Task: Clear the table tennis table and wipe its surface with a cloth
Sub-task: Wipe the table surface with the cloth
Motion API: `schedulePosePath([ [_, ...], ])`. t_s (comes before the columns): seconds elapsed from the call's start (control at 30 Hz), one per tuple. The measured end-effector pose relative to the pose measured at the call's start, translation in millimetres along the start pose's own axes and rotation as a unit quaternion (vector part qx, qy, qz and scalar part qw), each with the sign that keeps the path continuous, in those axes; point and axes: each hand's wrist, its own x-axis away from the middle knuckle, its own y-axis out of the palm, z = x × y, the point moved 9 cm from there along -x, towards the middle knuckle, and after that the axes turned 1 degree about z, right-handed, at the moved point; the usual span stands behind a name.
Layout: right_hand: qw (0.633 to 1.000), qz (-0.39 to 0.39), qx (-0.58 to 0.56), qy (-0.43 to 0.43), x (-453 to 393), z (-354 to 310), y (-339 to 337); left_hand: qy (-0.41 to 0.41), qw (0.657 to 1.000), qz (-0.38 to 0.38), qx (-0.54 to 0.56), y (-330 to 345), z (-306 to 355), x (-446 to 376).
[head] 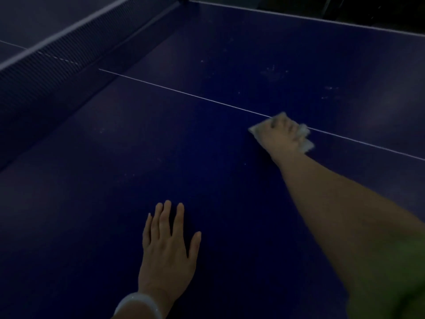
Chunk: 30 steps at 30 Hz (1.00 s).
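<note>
My right hand (281, 137) presses the cloth (303, 137) on the middle line of the table (207, 146). My left hand (169, 245) lies flat. Nothing else sits here, but pale smudges beyond the line still need wiping.

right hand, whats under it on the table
A pale cloth lies under the right hand, pressed onto the blue table at the white centre line. Its edges stick out around the hand; the cloth's middle and the surface beneath are covered.
</note>
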Motion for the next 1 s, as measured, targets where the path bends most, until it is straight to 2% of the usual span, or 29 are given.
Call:
schedulePosePath([
  [0.1, 0.985, -0.067, 0.056, -0.151, 21, -93, 37, -0.002, 1.0, -0.006, -0.014, 1, 0, 0],
  [0.17, 0.958, -0.057, 0.088, -0.266, 61, -132, 58, -0.006, 1.0, -0.006, -0.015, 0, 0, -1],
  [0.23, 0.927, -0.056, 0.081, -0.361, 106, -139, 69, -0.012, 1.0, -0.002, -0.015, -2, 0, -2],
  [0.3, 0.906, -0.068, 0.08, -0.409, 121, -119, 66, -0.011, 1.0, 0.003, -0.016, -3, 1, -3],
  [0.37, 0.922, -0.045, 0.103, -0.372, 98, -79, 49, -0.008, 1.0, -0.001, -0.017, -2, 1, -2],
  [0.47, 0.983, -0.008, 0.092, -0.156, 47, 25, 12, -0.002, 1.0, -0.014, -0.018, 1, 1, -4],
  [0.53, 0.998, -0.015, 0.051, -0.03, 48, 82, 0, 0.0, 0.999, -0.024, -0.033, 3, 2, -5],
  [0.6, 0.999, -0.007, 0.041, 0.033, 67, 99, 1, 0.001, 0.998, -0.035, -0.047, 4, 3, -4],
  [0.67, 0.997, 0.013, 0.043, 0.064, 91, 82, 10, 0.002, 0.998, -0.043, -0.045, 4, 5, -5],
  [0.73, 0.998, 0.025, 0.056, 0.013, 114, 30, 26, 0.003, 0.998, -0.048, -0.048, 4, 4, -5],
  [0.87, 0.968, 0.006, 0.06, -0.245, 172, -97, 68, 0.008, 0.998, -0.036, -0.048, 4, 4, -7],
  [0.93, 0.953, -0.019, 0.068, -0.295, 182, -103, 72, 0.006, 0.998, -0.042, -0.043, 1, 6, -6],
  [1.0, 0.955, 0.001, 0.102, -0.28, 180, -67, 63, 0.008, 0.998, -0.05, -0.037, -2, 7, -4],
])
